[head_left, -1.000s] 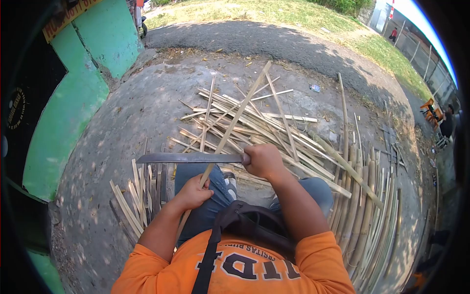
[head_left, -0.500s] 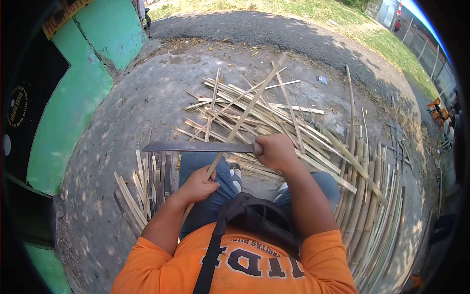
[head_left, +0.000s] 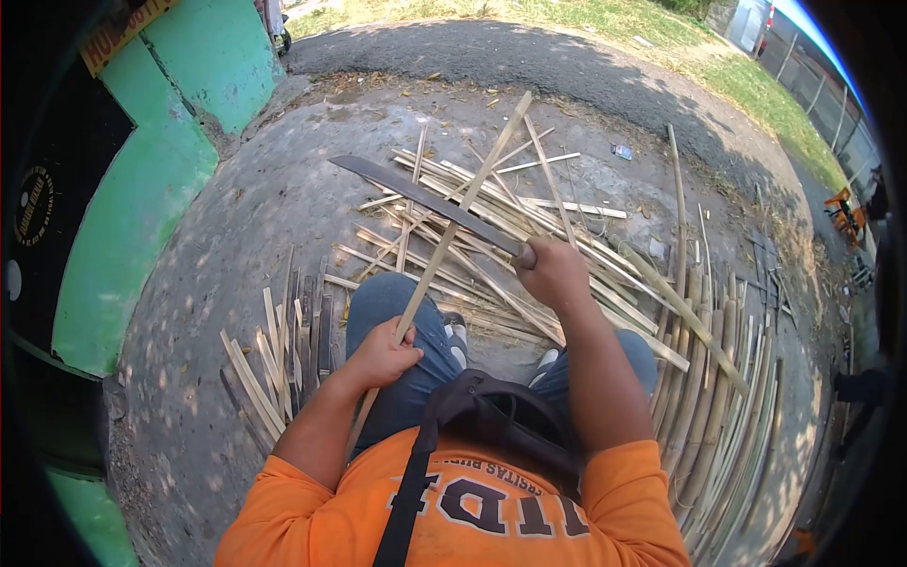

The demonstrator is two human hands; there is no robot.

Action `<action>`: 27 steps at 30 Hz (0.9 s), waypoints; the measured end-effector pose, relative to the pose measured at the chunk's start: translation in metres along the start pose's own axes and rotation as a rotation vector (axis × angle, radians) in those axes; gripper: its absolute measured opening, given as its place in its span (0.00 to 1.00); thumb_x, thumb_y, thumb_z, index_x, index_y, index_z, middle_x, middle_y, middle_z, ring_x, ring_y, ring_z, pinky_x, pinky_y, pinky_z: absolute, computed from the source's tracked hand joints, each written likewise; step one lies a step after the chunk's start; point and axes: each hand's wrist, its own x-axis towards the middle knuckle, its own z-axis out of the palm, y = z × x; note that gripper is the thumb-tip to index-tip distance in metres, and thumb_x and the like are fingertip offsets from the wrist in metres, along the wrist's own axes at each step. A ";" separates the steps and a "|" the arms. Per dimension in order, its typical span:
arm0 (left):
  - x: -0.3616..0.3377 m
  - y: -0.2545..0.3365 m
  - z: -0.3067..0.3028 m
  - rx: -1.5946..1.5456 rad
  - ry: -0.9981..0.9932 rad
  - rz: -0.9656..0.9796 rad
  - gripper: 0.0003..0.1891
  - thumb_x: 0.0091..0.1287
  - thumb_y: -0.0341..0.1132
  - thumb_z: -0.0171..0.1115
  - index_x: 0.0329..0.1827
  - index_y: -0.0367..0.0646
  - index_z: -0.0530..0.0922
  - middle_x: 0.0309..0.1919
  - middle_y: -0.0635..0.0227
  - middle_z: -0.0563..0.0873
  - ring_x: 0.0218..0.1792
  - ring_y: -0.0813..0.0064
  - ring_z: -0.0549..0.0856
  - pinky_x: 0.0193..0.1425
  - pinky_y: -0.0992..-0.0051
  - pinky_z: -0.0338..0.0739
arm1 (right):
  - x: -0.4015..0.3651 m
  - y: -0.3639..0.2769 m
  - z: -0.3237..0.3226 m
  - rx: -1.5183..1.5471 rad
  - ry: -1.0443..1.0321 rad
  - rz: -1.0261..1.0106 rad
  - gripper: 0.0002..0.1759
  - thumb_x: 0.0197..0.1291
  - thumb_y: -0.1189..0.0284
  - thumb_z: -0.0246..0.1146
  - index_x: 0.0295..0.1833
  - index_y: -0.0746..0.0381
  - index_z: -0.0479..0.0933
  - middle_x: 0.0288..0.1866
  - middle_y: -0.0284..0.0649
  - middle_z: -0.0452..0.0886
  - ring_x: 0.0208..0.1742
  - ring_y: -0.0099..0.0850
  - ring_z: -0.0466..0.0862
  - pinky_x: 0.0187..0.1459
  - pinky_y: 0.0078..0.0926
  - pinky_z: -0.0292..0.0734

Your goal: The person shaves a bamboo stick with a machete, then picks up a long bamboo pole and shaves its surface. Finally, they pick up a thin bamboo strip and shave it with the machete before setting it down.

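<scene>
My left hand [head_left: 384, 353] is closed around the lower part of a long, pale bamboo strip [head_left: 436, 255], which slants up and away to the right over my knee. In my right hand [head_left: 553, 274] is the handle of a machete [head_left: 416, 194]. Its dark blade points up and left and crosses the strip above the middle; the two seem to touch there. Beneath and beyond lies a loose pile of split bamboo strips [head_left: 614, 283] on the ground in front of my feet.
Bamboo poles [head_left: 704, 378] and thin strips lie to my right. Shorter strips [head_left: 260, 369] and dark pieces are at my left. A green wall [head_left: 142, 217] stands on the left, and an asphalt road [head_left: 453, 52] runs across the far side. A black bag [head_left: 501, 420] rests at my waist.
The machete has moved away from me along the strip, its tip swinging up from nearly level. The bamboo strip's far end has shifted slightly left. My left hand stays nearly in place.
</scene>
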 end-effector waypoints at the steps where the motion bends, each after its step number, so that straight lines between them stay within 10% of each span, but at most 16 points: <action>1: -0.001 0.003 0.000 -0.015 -0.006 -0.007 0.13 0.63 0.30 0.71 0.38 0.44 0.72 0.28 0.73 0.75 0.31 0.79 0.74 0.37 0.72 0.73 | -0.002 -0.005 0.002 0.011 -0.026 -0.062 0.10 0.59 0.62 0.65 0.35 0.58 0.83 0.30 0.50 0.85 0.36 0.54 0.86 0.40 0.54 0.81; 7: -0.002 0.001 0.000 0.064 0.006 0.036 0.13 0.64 0.28 0.71 0.37 0.45 0.70 0.28 0.75 0.74 0.31 0.82 0.74 0.37 0.74 0.72 | -0.011 -0.030 0.009 -0.027 -0.116 -0.393 0.07 0.53 0.64 0.68 0.31 0.55 0.82 0.28 0.43 0.85 0.33 0.49 0.87 0.36 0.47 0.81; 18: -0.001 0.003 -0.001 0.024 -0.015 -0.022 0.13 0.63 0.30 0.71 0.39 0.43 0.72 0.29 0.72 0.75 0.33 0.78 0.75 0.39 0.73 0.73 | 0.005 0.017 0.004 0.060 0.060 0.050 0.11 0.62 0.63 0.63 0.34 0.60 0.82 0.31 0.53 0.85 0.36 0.55 0.86 0.40 0.54 0.81; 27: 0.000 -0.005 -0.002 0.117 0.000 0.062 0.13 0.63 0.29 0.71 0.37 0.45 0.71 0.29 0.74 0.74 0.32 0.81 0.73 0.37 0.74 0.71 | -0.010 -0.024 0.012 0.005 -0.186 -0.453 0.05 0.47 0.67 0.69 0.30 0.54 0.80 0.28 0.40 0.84 0.33 0.46 0.87 0.37 0.46 0.81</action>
